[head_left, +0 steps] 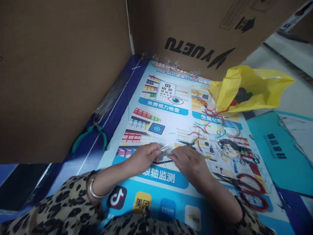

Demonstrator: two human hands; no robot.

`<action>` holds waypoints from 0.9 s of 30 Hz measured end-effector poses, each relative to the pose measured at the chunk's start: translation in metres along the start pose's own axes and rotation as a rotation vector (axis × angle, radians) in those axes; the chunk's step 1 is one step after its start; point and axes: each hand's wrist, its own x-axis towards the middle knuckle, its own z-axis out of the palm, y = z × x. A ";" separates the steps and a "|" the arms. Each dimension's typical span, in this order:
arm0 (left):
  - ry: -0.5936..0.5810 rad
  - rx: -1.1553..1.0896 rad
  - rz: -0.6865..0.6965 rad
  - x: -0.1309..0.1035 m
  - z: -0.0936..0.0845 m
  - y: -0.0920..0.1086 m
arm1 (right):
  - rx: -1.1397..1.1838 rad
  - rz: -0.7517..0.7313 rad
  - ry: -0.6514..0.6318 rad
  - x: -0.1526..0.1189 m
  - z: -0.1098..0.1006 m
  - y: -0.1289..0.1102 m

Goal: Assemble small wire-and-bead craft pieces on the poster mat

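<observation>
My left hand (149,155) is closed in a pinch around a small bundle of thin silvery wires (165,148), whose ends stick out to the right. Close beside it, my right hand (189,163) is closed too, thumb and fingertips pressed together at the wires; a thin curved strand hangs below its fingertips. Exactly what the right fingers grip is too small to make out. Just beyond the right hand lie pliers with yellow handles (199,140), partly hidden by that hand. Red and green cords (200,129) lie loose farther back.
Red-handled scissors (253,187) lie at right, green-handled pliers (91,133) at left near a pile of straight wires (111,94). A yellow bag (254,78) holds dark and red balls. Cardboard walls (186,19) rise behind and left. Wire pieces (172,63) stand along the back.
</observation>
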 end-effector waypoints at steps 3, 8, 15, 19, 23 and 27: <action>0.044 0.019 0.020 0.001 0.002 -0.002 | 0.006 -0.016 0.072 -0.001 -0.002 -0.002; 0.048 0.198 0.028 0.002 0.003 -0.001 | -0.002 -0.011 -0.022 0.004 -0.005 -0.006; 0.049 0.291 0.038 0.002 0.005 -0.001 | -0.084 -0.004 -0.071 0.007 -0.008 -0.011; 0.044 0.325 0.073 0.003 0.004 -0.004 | -0.114 -0.047 -0.110 0.006 -0.009 -0.010; 0.044 0.244 0.087 0.003 0.000 -0.004 | -0.114 -0.057 -0.061 0.004 -0.011 -0.012; 0.047 0.054 0.044 0.001 -0.002 -0.003 | -0.103 -0.090 -0.079 0.001 -0.017 -0.018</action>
